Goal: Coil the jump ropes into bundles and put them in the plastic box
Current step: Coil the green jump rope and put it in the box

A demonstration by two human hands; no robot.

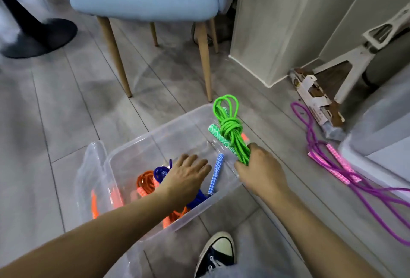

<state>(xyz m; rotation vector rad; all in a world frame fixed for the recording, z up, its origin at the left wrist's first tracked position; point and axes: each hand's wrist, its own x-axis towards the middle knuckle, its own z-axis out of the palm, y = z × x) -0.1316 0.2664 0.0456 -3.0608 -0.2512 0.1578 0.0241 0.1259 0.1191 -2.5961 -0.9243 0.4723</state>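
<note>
Right hand [258, 166] clamped on green bundle [230, 132] at centre frame, left hand [186, 177] flat inside box [97, 166]; loose knot risks uncoiling if dropped carelessly

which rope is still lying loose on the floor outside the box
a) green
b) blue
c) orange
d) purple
d: the purple rope lies uncoiled on the floor right of the plastic box, while the right hand holds the green bundle.
</note>
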